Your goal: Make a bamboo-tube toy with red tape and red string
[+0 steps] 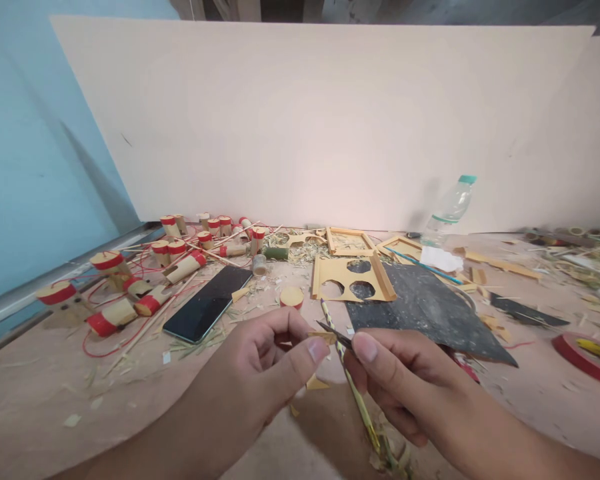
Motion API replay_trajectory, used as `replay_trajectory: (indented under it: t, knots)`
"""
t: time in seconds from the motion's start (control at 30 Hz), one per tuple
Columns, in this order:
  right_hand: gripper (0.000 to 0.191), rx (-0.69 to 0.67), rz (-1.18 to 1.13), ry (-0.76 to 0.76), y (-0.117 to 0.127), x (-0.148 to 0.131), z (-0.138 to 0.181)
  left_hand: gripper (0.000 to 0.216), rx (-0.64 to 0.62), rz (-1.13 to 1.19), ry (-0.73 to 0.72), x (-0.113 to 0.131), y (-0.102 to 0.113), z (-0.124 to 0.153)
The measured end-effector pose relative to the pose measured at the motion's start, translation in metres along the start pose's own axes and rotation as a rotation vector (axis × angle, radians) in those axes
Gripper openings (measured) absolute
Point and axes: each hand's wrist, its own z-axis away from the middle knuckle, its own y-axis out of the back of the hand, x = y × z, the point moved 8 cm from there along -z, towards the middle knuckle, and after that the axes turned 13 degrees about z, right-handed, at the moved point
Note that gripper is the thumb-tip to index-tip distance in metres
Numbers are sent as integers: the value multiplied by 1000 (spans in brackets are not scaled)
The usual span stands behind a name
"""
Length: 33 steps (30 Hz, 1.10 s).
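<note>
My left hand [275, 373] is closed, pinching a small tan strip [323, 337] between thumb and forefinger. From the other side, my right hand [405, 380] grips a small dark pointed blade [341, 337], its tip over the strip. Whether the blade touches the strip I cannot tell. Beneath the hands, a patterned pencil [361, 403] lies on the table. Just beyond them is a short cylinder with a tan paper top and red band [292, 297]. Behind it lies a tan sheet with round cut-outs and raised edges [340, 288].
Bamboo tubes with red bands [113, 317] and red cords crowd the left, near a black phone [207, 303]. A dark sheet [420, 300], a tilted plastic bottle [450, 207], a dark blade [527, 310] and red tape [570, 353] lie right. Shavings are scattered about.
</note>
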Motion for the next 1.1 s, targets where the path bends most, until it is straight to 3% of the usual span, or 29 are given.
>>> replay_trajectory:
  t: [0.47,1.1]
  knots:
    - [60,-3,5,-20,0,2,0,23,-50,93,33,-1,-5,2]
    - [61,-16,0,-26,-1,3,0,28,-28,49,56,-3,-4,2]
